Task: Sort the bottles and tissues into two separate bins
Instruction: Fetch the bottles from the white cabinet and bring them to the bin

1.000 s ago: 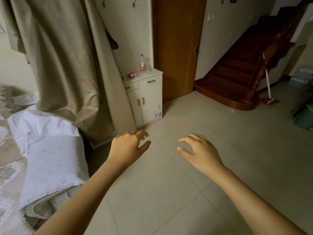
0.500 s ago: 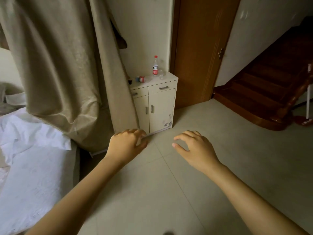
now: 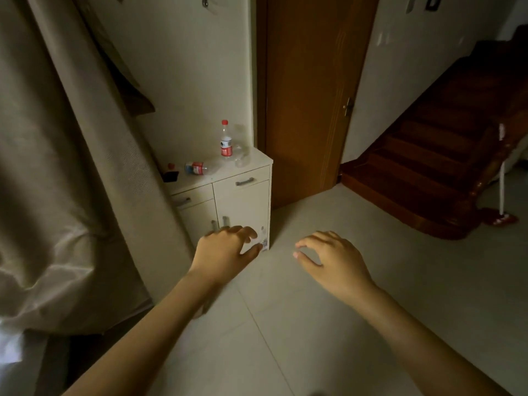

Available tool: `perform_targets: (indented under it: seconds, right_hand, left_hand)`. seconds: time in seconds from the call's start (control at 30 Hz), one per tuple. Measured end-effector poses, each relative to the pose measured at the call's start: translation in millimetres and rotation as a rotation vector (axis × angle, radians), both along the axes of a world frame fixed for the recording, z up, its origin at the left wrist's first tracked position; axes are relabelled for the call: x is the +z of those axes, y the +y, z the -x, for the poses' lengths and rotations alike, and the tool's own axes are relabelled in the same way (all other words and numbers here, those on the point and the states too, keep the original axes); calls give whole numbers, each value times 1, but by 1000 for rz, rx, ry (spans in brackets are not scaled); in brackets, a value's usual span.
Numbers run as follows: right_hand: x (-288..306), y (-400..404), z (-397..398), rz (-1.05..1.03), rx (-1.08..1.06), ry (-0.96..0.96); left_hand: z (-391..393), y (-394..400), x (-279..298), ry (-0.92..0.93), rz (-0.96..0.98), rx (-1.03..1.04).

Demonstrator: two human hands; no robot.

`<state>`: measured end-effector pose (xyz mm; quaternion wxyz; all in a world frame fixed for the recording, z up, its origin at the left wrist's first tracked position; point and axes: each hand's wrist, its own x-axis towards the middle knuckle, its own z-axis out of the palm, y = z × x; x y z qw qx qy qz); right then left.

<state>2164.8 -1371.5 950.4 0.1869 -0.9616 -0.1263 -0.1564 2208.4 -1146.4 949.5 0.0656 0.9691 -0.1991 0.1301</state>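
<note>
1. Head view: the left hand (image 3: pixel 225 250) and right hand (image 3: pixel 333 260) are held out in front, fingers loosely curled, holding nothing
2. On top of the white cabinet (image 3: pixel 243 201) an upright bottle (image 3: pixel 226 140) stands toward the back; a lying bottle (image 3: pixel 198 168) rests left of it; a clear bottle (image 3: pixel 241 150) is just beside the upright one
3. No tissues or bins show
4. Likely step: reaching the cabinet; grip the upright bottle by its body; mind the clear one beside it, easily toppled
</note>
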Motion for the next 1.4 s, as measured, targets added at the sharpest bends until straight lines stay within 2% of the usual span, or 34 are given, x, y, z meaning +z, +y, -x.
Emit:
perform_targets:
  seconds: [0.33, 0.63, 0.87, 1.13, 1.4]
  right_hand:
    - [-25, -32, -219, 25, 207, 91]
    - [-28, 2, -370, -7, 359, 133]
    - [-33, 33, -479, -65, 357, 135]
    - [-26, 56, -568, -162, 305, 135]
    - [-46, 82, -683, -222, 408, 190]
  left_hand:
    - [-165, -19, -26, 72, 44, 241]
    - [-273, 15, -35, 48, 120, 434]
    - [-381, 38, -46, 17, 180, 489]
    - [-479, 53, -50, 12, 256, 492]
    - [-551, 81, -85, 106, 286, 697]
